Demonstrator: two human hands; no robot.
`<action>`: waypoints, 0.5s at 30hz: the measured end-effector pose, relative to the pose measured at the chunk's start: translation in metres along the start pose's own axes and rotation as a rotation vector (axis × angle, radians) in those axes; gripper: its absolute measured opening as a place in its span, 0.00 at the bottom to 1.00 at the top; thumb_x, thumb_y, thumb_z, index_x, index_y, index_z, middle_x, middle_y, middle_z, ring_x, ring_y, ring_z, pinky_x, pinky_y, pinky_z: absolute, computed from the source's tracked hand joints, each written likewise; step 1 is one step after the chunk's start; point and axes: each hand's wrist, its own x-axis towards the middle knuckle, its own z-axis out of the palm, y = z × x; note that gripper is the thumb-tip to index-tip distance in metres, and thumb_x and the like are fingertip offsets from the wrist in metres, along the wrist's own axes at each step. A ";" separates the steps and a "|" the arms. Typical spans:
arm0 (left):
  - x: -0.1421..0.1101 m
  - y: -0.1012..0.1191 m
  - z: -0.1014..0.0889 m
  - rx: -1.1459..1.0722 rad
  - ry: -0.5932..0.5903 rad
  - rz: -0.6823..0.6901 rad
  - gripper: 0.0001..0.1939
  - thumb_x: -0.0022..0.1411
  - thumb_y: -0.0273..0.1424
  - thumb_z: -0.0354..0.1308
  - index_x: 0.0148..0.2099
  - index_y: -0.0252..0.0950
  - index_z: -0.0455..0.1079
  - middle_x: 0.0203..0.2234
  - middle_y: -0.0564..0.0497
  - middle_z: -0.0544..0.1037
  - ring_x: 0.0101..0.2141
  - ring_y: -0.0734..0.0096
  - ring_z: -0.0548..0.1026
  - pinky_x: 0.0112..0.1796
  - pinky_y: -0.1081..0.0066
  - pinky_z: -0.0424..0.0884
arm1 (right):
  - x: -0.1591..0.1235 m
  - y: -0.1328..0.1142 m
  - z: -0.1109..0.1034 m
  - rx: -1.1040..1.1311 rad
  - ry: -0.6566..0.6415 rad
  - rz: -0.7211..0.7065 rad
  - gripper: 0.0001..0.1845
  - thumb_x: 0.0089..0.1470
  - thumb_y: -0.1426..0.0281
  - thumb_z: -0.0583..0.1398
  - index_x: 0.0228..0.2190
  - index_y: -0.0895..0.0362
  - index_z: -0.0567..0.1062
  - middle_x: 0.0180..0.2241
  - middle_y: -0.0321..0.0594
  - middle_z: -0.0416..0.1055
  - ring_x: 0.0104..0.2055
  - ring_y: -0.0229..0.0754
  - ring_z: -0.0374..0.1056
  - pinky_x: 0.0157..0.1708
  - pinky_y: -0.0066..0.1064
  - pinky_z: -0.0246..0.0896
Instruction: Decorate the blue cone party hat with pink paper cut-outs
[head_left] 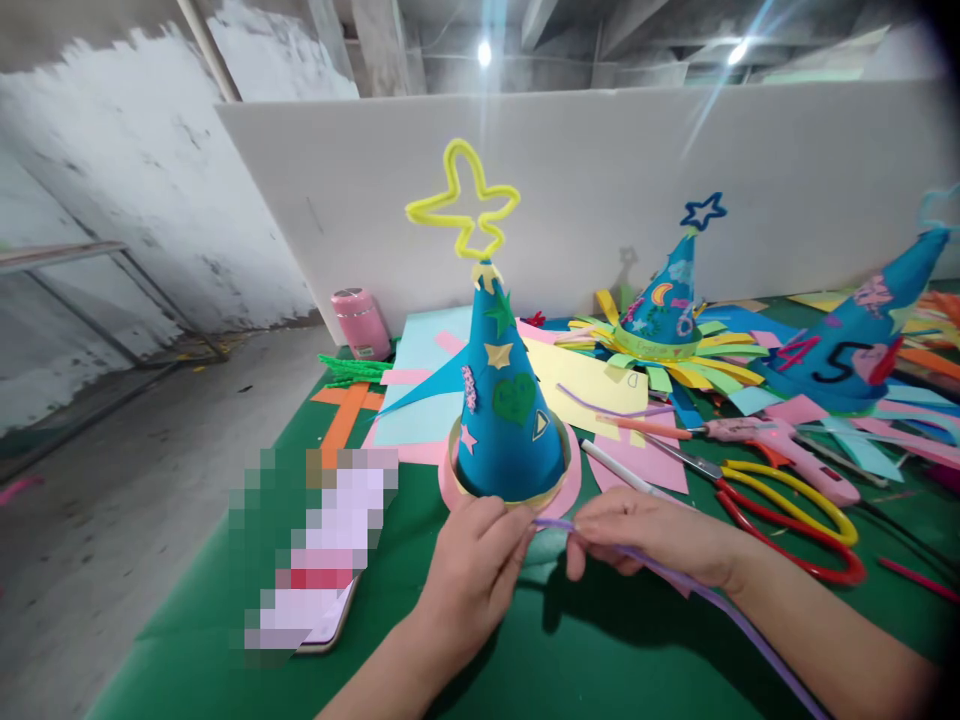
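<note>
A purple pipe cleaner (pixel 720 603) stretches between my hands and trails off toward the lower right. My left hand (pixel 474 562) pinches one end, close to the front of a blue paper cone hat (pixel 491 468). A short way along it, my right hand (pixel 643 535) grips the same strand between thumb and fingers. The hat stands upright on a pink brim (pixel 574 470), with stars and a green heart stuck on its side. On its tip sits a yellow pipe-cleaner star (pixel 420 212). My left fingers hide part of the brim's front edge.
Scissors (pixel 791 508) with red and yellow handles and a pink glue gun (pixel 784 450) lie right. Two more decorated hats (pixel 664 290) (pixel 855 320) stand behind them. A pixelated phone (pixel 330 570) is at left, a pink bottle (pixel 361 325) behind. Paper sheets (pixel 420 350) cover the table's back.
</note>
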 end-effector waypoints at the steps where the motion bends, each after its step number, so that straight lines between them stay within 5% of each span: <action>1: 0.000 0.001 0.000 -0.050 -0.026 0.000 0.09 0.59 0.23 0.46 0.37 0.34 0.67 0.24 0.49 0.70 0.27 0.71 0.67 0.27 0.72 0.63 | 0.004 0.001 0.004 0.028 -0.039 0.013 0.17 0.53 0.65 0.53 0.26 0.64 0.76 0.16 0.30 0.53 0.18 0.29 0.48 0.18 0.22 0.42; 7: -0.001 0.002 0.000 -0.160 -0.064 -0.081 0.08 0.59 0.25 0.48 0.33 0.35 0.69 0.22 0.51 0.72 0.25 0.73 0.68 0.27 0.74 0.64 | 0.020 0.021 0.015 0.295 -0.032 0.007 0.15 0.50 0.67 0.55 0.20 0.64 0.72 0.10 0.28 0.55 0.12 0.27 0.44 0.14 0.23 0.34; 15: 0.002 -0.003 -0.004 -0.173 0.023 -0.223 0.07 0.58 0.25 0.49 0.31 0.35 0.67 0.21 0.54 0.69 0.23 0.76 0.67 0.25 0.76 0.63 | 0.013 0.027 -0.011 0.400 -0.066 0.019 0.13 0.47 0.74 0.54 0.14 0.63 0.69 0.07 0.27 0.50 0.11 0.27 0.40 0.13 0.23 0.33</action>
